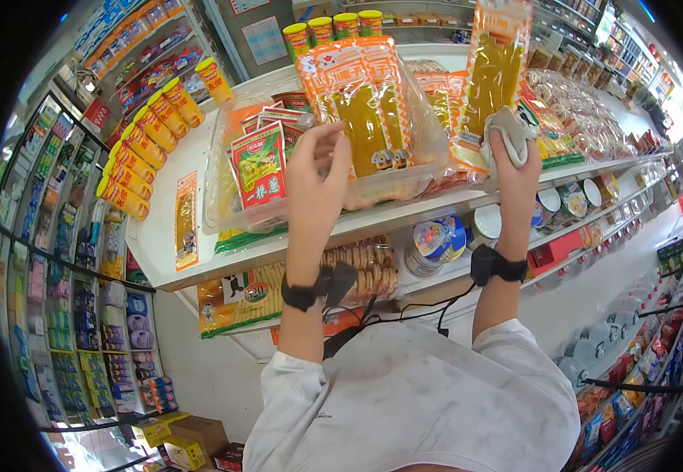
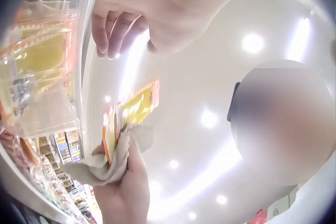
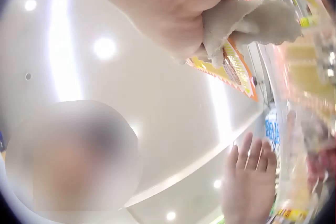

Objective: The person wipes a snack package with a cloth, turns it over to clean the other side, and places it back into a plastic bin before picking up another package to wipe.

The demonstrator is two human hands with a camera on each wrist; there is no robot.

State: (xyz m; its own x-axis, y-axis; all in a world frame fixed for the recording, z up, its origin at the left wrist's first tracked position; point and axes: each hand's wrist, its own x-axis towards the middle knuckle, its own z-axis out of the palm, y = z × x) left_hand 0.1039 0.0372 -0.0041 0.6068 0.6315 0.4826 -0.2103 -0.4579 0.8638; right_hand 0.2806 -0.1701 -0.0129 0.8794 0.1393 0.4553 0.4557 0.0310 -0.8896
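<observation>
In the head view the right hand (image 1: pixel 514 161) grips a grey cloth (image 1: pixel 510 134) together with the lower end of a long yellow snack packet (image 1: pixel 492 75) with an orange border, held up above the shelf. The left hand (image 1: pixel 322 161) is raised with loosely bent fingers and holds nothing, in front of a clear plastic bin (image 1: pixel 424 161). Similar yellow packets (image 1: pixel 365 118) stand in that bin, and red and green packets (image 1: pixel 259 165) lie at its left. The left wrist view shows the cloth (image 2: pixel 118 161) wrapped around the packet's end (image 2: pixel 139 103).
Yellow canisters (image 1: pixel 153 130) line the left end of the white shelf top (image 1: pixel 156 252), near a single flat orange packet (image 1: pixel 187 220). Clear-wrapped packs (image 1: pixel 570 102) fill the right side. Tins (image 1: pixel 440 236) and biscuit packs stand on the shelf below. Cables hang between the wrists.
</observation>
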